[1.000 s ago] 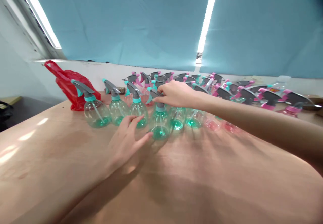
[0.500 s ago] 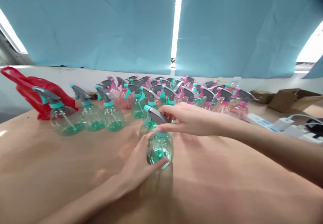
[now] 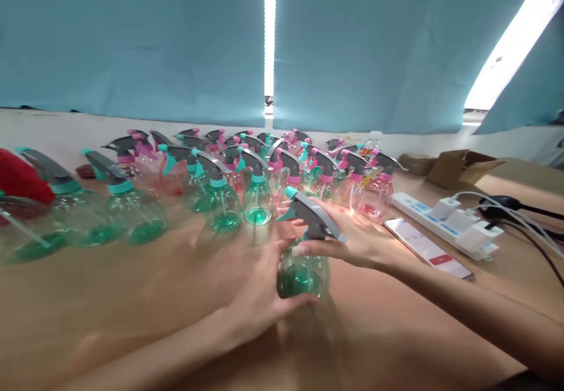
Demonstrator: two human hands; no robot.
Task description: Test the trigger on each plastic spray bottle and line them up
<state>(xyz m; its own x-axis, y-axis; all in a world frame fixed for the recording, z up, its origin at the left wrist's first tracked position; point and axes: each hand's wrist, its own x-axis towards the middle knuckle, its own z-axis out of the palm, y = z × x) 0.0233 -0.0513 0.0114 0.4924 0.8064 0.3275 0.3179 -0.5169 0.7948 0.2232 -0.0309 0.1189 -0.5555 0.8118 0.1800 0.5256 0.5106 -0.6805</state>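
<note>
A clear green spray bottle [image 3: 304,273] with a grey and turquoise spray head [image 3: 311,214] stands upright at the centre of the wooden table. My left hand [image 3: 273,291] is wrapped round the left side of its body, the thumb across the lower front. My right hand [image 3: 343,238] grips the bottle's neck just under the spray head, thumb in front and fingers partly hidden behind. Close behind are two similar green bottles, one [image 3: 258,200] directly behind and another [image 3: 224,206] to its left.
Several pink and green spray bottles [image 3: 326,179] crowd the back. More green ones [image 3: 136,214] stand at left by a red bag [image 3: 22,176]. At right lie a phone [image 3: 427,247], a power strip [image 3: 445,220] with plugs and cables, and a cardboard box [image 3: 458,167].
The view has turned right, bringing the phone into sight. Both hands still hold the bottle, whose spray head has swung round, its lever side now to the left.
</note>
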